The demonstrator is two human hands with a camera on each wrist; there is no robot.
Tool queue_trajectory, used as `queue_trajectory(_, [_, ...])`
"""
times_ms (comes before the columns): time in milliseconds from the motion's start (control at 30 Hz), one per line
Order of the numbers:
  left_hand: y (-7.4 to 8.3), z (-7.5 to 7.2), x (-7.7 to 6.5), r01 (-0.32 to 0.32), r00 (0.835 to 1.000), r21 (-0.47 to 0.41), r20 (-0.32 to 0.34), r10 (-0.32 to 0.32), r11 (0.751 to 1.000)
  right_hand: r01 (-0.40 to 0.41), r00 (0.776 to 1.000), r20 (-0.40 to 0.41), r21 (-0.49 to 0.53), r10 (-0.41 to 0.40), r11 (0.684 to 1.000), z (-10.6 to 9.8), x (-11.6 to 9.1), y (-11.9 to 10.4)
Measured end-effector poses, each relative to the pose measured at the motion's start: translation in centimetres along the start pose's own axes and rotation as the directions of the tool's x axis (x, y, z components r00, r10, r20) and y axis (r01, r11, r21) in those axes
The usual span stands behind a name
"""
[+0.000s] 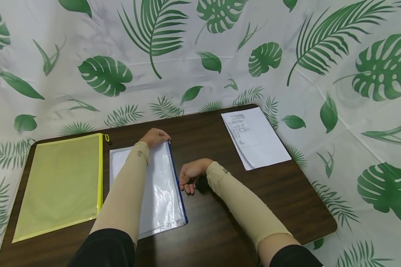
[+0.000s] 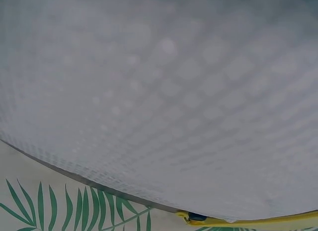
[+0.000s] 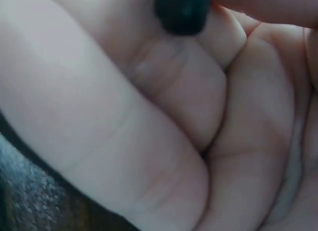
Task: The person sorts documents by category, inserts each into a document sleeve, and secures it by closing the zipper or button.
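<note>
A clear mesh zipper pouch (image 1: 163, 185) with white sheets showing through lies on the table, its blue zipper edge toward the right. My left hand (image 1: 155, 138) grips its far right corner, fingertips curled over the end of the blue edge. In the left wrist view, the pouch's mesh surface (image 2: 189, 116) fills most of the picture, blurred. My right hand (image 1: 194, 172) is at the middle of the blue edge with its fingers curled. Close up in the right wrist view, a dark zipper pull (image 3: 184, 15) shows between those fingers; its upper part is hidden.
A yellow mesh zipper pouch (image 1: 61, 181) lies on the left of the brown table (image 1: 214, 218), its looped pull at the far corner. Several printed paper sheets (image 1: 264, 144) lie at the far right. A leaf-patterned white cloth (image 1: 187, 48) hangs right behind the table.
</note>
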State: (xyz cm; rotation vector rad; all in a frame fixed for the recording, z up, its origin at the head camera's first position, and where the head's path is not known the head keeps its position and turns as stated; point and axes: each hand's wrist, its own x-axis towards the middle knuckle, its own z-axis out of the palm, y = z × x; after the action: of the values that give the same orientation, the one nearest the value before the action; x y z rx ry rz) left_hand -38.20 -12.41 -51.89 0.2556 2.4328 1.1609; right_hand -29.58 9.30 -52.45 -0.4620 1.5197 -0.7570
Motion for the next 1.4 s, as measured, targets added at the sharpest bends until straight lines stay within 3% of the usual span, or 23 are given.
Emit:
queue_trajectory(300, [-0.3,0.1,0.4,0.002,1.0,0.023,-0.016,-0.001,1.0,-0.02,1.0,0.003,-0.024,0.02,1.0,-0.1,0.3,-0.1])
queue_trajectory(467, [-0.3,0.2,0.3,0.012,1.0,0.019,-0.019,-0.012,1.0,0.008,1.0,-0.02,-0.044,-0.009,0.999,0.2,0.0,0.1])
queue_trajectory(700, [0.0,0.2,0.1,0.014,1.0,0.027,-0.01,-0.014,1.0,0.019,0.993,0.117,-0.088,-0.008,0.996,1.3,-0.2,0.6])
queue_trajectory(1400, [0.1,0.4,-0.2,-0.025,0.999,0.041,-0.038,0.027,0.999,-0.013,0.994,0.106,-0.069,0.021,0.998,1.4,-0.1,0.3])
